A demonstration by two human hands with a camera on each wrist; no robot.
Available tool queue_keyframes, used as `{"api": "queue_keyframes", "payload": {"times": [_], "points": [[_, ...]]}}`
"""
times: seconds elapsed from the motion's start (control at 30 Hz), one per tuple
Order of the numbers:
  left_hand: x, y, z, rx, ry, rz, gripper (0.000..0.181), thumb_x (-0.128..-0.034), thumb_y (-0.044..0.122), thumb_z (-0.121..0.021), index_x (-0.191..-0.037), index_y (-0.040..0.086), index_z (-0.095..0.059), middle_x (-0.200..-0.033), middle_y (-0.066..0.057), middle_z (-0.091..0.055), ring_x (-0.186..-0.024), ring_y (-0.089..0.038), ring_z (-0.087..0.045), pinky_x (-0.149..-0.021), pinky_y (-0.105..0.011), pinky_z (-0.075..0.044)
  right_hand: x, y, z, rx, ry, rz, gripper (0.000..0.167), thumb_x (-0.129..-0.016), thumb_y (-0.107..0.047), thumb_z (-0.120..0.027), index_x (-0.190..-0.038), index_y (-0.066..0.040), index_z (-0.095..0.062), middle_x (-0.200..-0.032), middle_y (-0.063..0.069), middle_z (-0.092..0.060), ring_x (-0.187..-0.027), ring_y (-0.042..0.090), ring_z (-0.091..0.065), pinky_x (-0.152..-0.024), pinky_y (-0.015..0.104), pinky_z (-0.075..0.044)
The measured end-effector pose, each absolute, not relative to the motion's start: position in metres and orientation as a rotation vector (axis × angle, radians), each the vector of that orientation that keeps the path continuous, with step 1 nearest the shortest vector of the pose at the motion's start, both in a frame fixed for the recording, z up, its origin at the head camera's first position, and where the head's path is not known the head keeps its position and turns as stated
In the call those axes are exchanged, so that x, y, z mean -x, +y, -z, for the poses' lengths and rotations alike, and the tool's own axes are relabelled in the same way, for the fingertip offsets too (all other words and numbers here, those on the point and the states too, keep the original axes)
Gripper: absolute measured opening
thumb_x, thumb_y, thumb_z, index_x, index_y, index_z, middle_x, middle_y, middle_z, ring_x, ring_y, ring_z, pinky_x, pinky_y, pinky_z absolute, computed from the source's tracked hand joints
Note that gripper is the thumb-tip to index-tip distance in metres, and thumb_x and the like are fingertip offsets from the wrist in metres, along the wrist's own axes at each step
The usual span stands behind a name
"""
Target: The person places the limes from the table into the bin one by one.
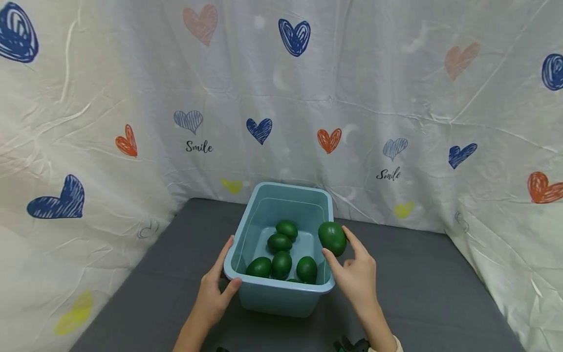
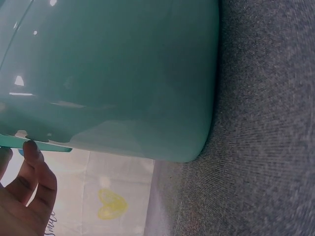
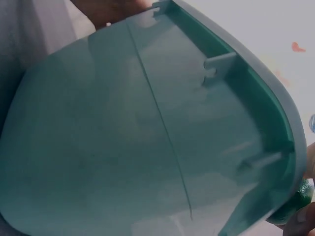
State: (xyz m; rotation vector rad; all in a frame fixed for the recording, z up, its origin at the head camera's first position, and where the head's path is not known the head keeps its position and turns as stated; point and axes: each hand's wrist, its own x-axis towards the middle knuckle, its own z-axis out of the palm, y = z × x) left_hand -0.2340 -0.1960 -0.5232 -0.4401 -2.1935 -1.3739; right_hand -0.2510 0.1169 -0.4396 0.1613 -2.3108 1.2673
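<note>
A light blue plastic bin (image 1: 281, 297) stands on the dark table, with several dark green avocados (image 1: 282, 264) lying on its floor. My left hand (image 1: 211, 296) grips the near left corner of the bin, thumb on the front rim and fingers along the left side. In the left wrist view, bent fingers (image 2: 47, 182) meet the rim. My right hand (image 1: 358, 276) pinches one avocado (image 1: 332, 238) between thumb and fingers, above the bin's right rim. In the right wrist view the bin's wall (image 3: 98, 132) fills most of the picture, and the held avocado (image 3: 294, 206) shows only partly.
Dark grey cloth covers the table (image 1: 422, 283) on both sides of the bin. Behind it hangs a white curtain (image 1: 290, 88) printed with hearts, close to the bin's far end. A small dark object (image 1: 352, 344) lies at the bottom edge near the right wrist.
</note>
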Motion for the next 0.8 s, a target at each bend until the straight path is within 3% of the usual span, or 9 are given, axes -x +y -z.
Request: {"api": "queue_keyframes", "payload": {"times": [0.27, 0.43, 0.5, 0.57, 0.67, 0.8], "points": [[0.231, -0.197, 0.523, 0.447, -2.187, 1.395, 0.081, -0.1008, 0.017, -0.066, -0.170, 0.028, -0.026, -0.171, 0.001, -0.035, -0.144, 0.002, -0.042, -0.105, -0.009, -0.036, 0.251, 0.106, 0.439, -0.179, -2.318, -1.333, 0.071, -0.087, -0.017, -0.090, -0.151, -0.009, -0.059, -0.047, -0.007, -0.036, -0.033, 0.003, -0.028, -0.038, 0.022, -0.028], [0.231, -0.197, 0.522, 0.454, -2.173, 1.397, 0.081, -0.1010, 0.017, -0.066, -0.170, 0.027, -0.026, -0.171, 0.001, -0.036, -0.143, 0.002, -0.044, -0.104, -0.008, -0.036, 0.250, 0.105, 0.438, -0.202, -2.309, -1.333, 0.071, -0.087, -0.017, -0.090, -0.151, -0.008, -0.060, -0.047, -0.006, -0.037, -0.033, 0.003, -0.027, -0.038, 0.022, -0.027], [0.231, -0.197, 0.522, 0.453, -2.175, 1.392, 0.080, -0.1010, 0.018, -0.066, -0.170, 0.025, -0.027, -0.171, 0.001, -0.036, -0.142, 0.001, -0.045, -0.103, -0.009, -0.038, 0.250, 0.106, 0.438, -0.215, -2.312, -1.336, 0.073, -0.086, -0.016, -0.090, -0.152, -0.007, -0.059, -0.063, -0.001, -0.061, -0.034, 0.003, -0.027, -0.038, 0.022, -0.028], [0.231, -0.197, 0.522, 0.452, -2.179, 1.390, 0.080, -0.1010, 0.018, -0.066, -0.170, 0.025, -0.027, -0.171, 0.002, -0.036, -0.141, 0.001, -0.046, -0.103, -0.009, -0.039, 0.250, 0.106, 0.439, -0.223, -2.316, -1.336, 0.076, -0.085, -0.016, -0.091, -0.153, -0.007, -0.057, -0.095, 0.003, -0.077, -0.034, 0.002, -0.027, -0.038, 0.022, -0.028], [0.231, -0.197, 0.522, 0.449, -2.185, 1.386, 0.080, -0.1013, 0.018, -0.066, -0.170, 0.025, -0.027, -0.171, 0.002, -0.037, -0.138, 0.001, -0.048, -0.101, -0.010, -0.041, 0.250, 0.106, 0.440, -0.235, -2.314, -1.338, 0.079, -0.084, -0.015, -0.092, -0.154, -0.007, -0.056, -0.145, 0.006, -0.066, -0.035, 0.000, -0.026, -0.038, 0.021, -0.028], [0.231, -0.197, 0.523, 0.450, -2.178, 1.385, 0.080, -0.1014, 0.018, -0.066, -0.170, 0.027, -0.027, -0.171, 0.000, -0.037, -0.138, 0.001, -0.049, -0.101, -0.009, -0.039, 0.250, 0.106, 0.441, -0.226, -2.321, -1.340, 0.078, -0.084, -0.015, -0.092, -0.153, -0.007, -0.057, -0.145, 0.007, -0.066, -0.034, -0.001, -0.027, -0.038, 0.020, -0.027]]}}
